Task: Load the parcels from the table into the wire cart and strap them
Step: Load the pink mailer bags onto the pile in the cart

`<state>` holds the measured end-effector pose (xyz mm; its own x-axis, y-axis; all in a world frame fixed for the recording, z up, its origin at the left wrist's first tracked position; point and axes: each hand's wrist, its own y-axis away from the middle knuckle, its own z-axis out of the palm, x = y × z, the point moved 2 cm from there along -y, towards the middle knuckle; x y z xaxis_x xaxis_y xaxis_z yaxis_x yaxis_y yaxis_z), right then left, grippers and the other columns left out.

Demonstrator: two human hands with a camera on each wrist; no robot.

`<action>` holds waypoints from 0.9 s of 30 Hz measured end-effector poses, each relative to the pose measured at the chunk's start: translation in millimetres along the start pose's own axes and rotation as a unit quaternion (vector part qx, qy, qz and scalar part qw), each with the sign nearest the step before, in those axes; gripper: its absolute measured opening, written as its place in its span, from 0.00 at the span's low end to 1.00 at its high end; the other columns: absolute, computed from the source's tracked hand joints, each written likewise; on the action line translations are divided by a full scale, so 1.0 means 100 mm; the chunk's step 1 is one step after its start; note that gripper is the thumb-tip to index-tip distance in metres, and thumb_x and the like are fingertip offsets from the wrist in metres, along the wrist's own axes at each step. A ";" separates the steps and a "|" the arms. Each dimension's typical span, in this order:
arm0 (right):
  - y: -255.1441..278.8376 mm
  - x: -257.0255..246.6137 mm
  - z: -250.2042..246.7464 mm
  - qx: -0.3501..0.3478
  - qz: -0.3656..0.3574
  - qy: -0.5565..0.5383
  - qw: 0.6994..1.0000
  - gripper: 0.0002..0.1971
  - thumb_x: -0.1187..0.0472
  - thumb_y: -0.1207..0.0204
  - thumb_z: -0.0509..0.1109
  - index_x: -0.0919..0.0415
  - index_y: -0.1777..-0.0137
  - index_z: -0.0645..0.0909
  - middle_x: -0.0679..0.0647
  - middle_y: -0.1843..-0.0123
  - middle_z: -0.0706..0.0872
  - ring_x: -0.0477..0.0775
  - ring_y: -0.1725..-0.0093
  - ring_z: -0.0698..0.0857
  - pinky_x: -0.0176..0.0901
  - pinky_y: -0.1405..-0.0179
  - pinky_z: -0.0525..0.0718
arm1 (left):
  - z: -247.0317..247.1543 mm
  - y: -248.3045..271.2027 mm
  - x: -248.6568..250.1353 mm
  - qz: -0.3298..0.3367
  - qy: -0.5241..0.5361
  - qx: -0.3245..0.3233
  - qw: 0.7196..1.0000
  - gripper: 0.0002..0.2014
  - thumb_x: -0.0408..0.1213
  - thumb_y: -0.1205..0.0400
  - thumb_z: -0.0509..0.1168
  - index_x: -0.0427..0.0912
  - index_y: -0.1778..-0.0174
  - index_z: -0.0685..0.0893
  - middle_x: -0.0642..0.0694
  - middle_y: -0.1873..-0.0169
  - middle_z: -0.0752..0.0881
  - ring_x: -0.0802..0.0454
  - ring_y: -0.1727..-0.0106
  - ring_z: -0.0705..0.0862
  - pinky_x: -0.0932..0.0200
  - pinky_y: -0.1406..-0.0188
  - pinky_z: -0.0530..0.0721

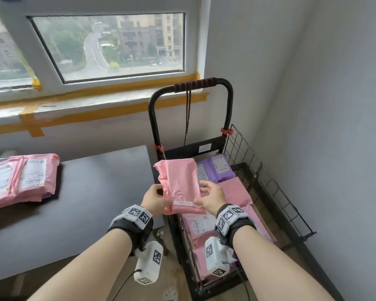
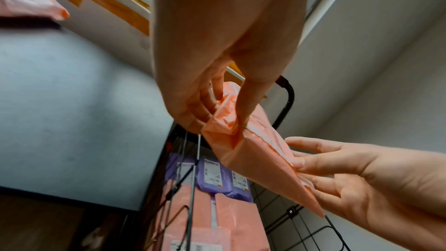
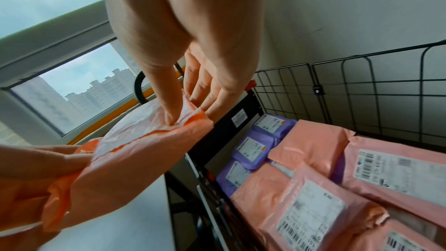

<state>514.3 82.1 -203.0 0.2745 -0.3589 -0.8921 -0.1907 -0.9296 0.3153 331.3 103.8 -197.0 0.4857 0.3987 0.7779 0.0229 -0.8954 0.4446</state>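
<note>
pink parcel [image 1: 179,184] | left hand [image 1: 154,197] pinches one edge, right hand [image 1: 211,197] thumb-and-fingers the other | held over wire cart [image 1: 276,187], probably to drop flat | table stack [image 1: 20,179] waiting

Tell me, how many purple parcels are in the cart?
3 purple parcels in a row at the wire cart's handle end: one by the mesh, one mid-row, one nearest the table. Others may hide under pink parcels.

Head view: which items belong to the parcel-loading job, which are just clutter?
Job: pink parcel held by left hand and right hand; wire cart; parcels on table; strap cord.
Not job: window; yellow tape.
</note>
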 end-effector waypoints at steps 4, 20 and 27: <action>-0.30 0.16 -0.33 0.022 0.023 -0.002 0.999 0.34 0.78 0.39 0.78 0.67 0.31 0.75 0.62 0.36 0.82 0.57 0.35 0.81 0.44 0.41 0.82 | 0.39 -0.30 0.18 -0.005 0.012 -0.026 1.000 0.31 0.28 0.27 0.73 0.39 0.28 0.71 0.37 0.47 0.84 0.41 0.47 0.86 0.47 0.46 0.86; -1.87 0.55 -0.90 -0.024 0.156 -0.009 0.987 0.39 0.86 0.40 0.73 0.66 0.27 0.72 0.66 0.40 0.83 0.56 0.44 0.82 0.47 0.50 0.86 | 1.23 -1.61 0.46 -0.100 0.159 -0.047 0.981 0.21 0.29 0.21 0.65 0.44 0.32 0.77 0.41 0.58 0.84 0.45 0.56 0.84 0.48 0.46 0.86; -2.85 1.14 -0.69 -0.125 0.199 -0.026 0.972 0.41 0.88 0.38 0.69 0.64 0.24 0.68 0.60 0.46 0.82 0.57 0.46 0.82 0.47 0.54 0.86 | 1.72 -2.12 0.03 -0.135 0.130 0.069 0.980 0.25 0.29 0.25 0.73 0.41 0.32 0.76 0.42 0.43 0.83 0.47 0.49 0.84 0.62 0.63 0.88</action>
<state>665.0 300.1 -372.1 0.1760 -0.6958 -0.6964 -0.0346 -0.7113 0.7020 477.8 260.9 -365.8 0.2066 0.6455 0.7353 0.2456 -0.7616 0.5996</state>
